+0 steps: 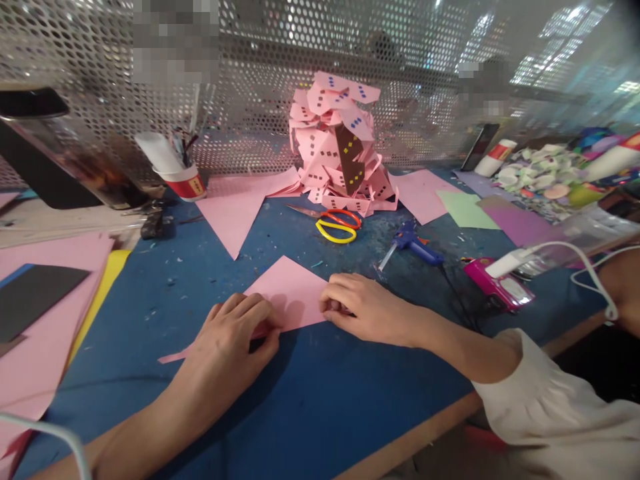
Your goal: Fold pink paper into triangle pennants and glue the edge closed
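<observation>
A sheet of pink paper [290, 287] lies on the blue tabletop in front of me, one corner pointing away. My left hand [233, 337] is closed on its left side, with thumb and fingertips pinching near the front edge. A narrow pink strip [173, 358] sticks out on the far side of that hand; whether it joins the sheet is hidden. At the sheet's right corner, the curled fingers of my right hand [365, 308] grip the edge. Beyond the sheet lie scissors [336, 225] with red and yellow handles, and a blue glue gun [413, 243].
Pink paper pieces with printed dots form a pile [340, 147] against the perforated metal screen [255, 100]. A cup [185, 183] and a drink bottle [95, 160] stand at left. Pink sheets [55, 287] lie nearby. A magenta device [500, 287] with a white cable sits at right.
</observation>
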### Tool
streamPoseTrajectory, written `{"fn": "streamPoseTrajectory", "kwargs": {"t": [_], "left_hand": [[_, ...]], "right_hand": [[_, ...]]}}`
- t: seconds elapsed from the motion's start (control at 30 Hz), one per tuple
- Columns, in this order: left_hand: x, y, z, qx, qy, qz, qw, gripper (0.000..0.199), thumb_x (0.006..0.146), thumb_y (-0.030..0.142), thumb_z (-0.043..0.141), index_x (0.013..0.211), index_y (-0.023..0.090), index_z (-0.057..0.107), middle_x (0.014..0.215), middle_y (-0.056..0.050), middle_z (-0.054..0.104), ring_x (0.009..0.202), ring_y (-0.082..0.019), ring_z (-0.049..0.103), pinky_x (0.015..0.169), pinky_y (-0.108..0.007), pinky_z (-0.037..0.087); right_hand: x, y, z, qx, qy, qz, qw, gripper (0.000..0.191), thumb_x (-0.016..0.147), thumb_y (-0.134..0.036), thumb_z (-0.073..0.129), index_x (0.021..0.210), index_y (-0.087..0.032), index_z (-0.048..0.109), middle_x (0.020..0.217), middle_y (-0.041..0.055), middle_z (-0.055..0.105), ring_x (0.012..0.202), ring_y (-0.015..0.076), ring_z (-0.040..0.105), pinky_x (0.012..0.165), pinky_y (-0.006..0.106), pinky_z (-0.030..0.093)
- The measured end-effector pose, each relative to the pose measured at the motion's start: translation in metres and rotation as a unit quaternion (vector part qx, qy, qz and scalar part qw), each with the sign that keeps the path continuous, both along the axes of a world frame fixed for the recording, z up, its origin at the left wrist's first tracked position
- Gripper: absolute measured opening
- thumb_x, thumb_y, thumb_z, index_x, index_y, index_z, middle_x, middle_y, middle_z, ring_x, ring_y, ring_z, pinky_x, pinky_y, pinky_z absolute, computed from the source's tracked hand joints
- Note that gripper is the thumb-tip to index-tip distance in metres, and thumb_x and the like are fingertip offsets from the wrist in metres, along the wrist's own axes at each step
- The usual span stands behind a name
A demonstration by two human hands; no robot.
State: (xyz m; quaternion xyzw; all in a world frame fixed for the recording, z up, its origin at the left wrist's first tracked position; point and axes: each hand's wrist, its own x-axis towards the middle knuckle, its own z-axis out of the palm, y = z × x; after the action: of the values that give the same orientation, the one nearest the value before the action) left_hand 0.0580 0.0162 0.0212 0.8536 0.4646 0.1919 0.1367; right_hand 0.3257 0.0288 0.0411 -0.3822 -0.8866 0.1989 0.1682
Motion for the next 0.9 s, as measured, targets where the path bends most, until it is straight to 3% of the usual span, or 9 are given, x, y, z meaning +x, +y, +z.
{"fn": "streamPoseTrajectory", "kwargs": {"t": [0.4, 0.9], "left_hand": [[-0.007, -0.002, 0.0, 0.006, -0.006, -0.002, 1.0, 0.01, 0.092, 0.023, 0.052, 0.085, 0.025, 0.059, 0.089, 0.001, 0.066, 0.089, -0.023, 0.054, 0.08, -0.038, 0.037], [-0.023, -0.007, 0.003, -0.013, 0.006, 0.039, 0.999, 0.013, 0.091, 0.026, 0.051, 0.082, 0.024, 0.06, 0.089, -0.001, 0.067, 0.089, -0.024, 0.056, 0.081, -0.04, 0.039]], "right_hand": [[-0.001, -0.001, 0.001, -0.012, 0.002, -0.003, 1.0, 0.007, 0.098, -0.013, 0.061, 0.098, -0.02, 0.061, 0.102, 0.0029, 0.065, 0.09, 0.0154, 0.059, 0.086, 0.031, 0.044], [0.001, 0.0, -0.004, -0.014, 0.018, -0.002, 1.0, 0.007, 0.098, -0.014, 0.06, 0.097, -0.02, 0.061, 0.099, 0.002, 0.065, 0.089, 0.0151, 0.059, 0.087, 0.032, 0.044]]}}
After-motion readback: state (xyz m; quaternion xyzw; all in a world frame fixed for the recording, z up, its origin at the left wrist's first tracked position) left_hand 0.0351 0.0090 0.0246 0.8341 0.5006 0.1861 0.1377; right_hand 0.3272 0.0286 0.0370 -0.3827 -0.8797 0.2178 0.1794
